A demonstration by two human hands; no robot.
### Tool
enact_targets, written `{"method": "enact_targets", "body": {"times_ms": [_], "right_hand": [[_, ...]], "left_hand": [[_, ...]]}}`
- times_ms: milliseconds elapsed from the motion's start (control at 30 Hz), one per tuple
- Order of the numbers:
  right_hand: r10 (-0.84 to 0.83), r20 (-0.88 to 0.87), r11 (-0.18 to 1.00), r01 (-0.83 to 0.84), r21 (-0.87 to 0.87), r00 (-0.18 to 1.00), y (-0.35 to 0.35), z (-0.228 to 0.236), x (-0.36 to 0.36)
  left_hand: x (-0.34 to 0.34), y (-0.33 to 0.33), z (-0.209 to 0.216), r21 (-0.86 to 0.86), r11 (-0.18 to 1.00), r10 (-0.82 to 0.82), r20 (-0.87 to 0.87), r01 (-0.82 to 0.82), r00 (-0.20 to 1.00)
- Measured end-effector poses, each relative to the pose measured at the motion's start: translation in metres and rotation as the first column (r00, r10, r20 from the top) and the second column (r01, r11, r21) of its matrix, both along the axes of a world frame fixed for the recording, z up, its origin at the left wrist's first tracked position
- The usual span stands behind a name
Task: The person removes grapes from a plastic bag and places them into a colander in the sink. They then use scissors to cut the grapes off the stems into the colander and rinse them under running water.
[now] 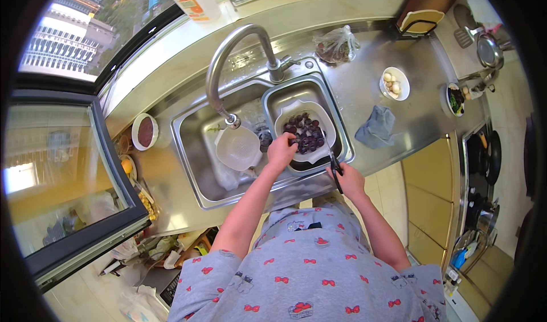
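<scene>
My right hand (pixel 348 182) grips black-handled scissors (pixel 336 173), with the blades pointing into a white bowl (pixel 280 119) in the right sink basin. Dark purple grapes (pixel 307 134) lie loose inside that bowl. At its left side, my left hand (pixel 280 153) is closed, fingertips pinching what looks like a dark grape (pixel 293 141). In the larger left basin sits a second white bowl (pixel 238 149) holding no visible fruit. Beside it, a clear plastic bag (pixel 264 138) with dark contents shows partly behind my left hand.
An arched faucet (pixel 215 74) reaches over the left basin. On the counter are a tied plastic bag (pixel 337 46), a bowl of pale mushroom-like pieces (pixel 394 84), a grey-blue cloth (pixel 376 127) and a bowl of reddish food (pixel 145 132). An open window sash (pixel 85 168) juts in at left.
</scene>
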State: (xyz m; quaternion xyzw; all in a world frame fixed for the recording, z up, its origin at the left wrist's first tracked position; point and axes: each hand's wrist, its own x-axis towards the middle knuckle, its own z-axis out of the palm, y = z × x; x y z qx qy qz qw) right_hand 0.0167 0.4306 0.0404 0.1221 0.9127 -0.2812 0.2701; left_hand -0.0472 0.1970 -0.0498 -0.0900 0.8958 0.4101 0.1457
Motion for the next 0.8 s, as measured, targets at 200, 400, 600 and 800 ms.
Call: {"method": "enact_targets", "body": {"times_ms": [200, 400, 600, 800], "right_hand": [[-0.049, 0.034, 0.999, 0.049, 0.015, 0.998, 0.035, -0.003, 0.001], [-0.059, 0.039, 0.997, 0.060, -0.044, 0.998, 0.047, -0.009, 0.002], [0.010, 0.128, 1.000, -0.008, -0.019, 0.992, 0.060, -0.001, 0.000], [-0.025, 0.091, 1.000, 0.025, -0.004, 0.996, 0.075, -0.009, -0.002]], "left_hand": [[-0.024, 0.050, -0.014, -0.352, 0.826, -0.459, 0.033, 0.440, 0.888], [-0.030, 0.055, -0.027, -0.566, 0.547, -0.768, -0.046, 0.617, 0.639], [-0.073, 0.042, -0.047, -0.592, 0.626, -0.684, -0.104, 0.508, 0.722], [-0.096, 0.029, -0.053, -0.384, 0.724, -0.607, 0.040, 0.573, 0.794]]}}
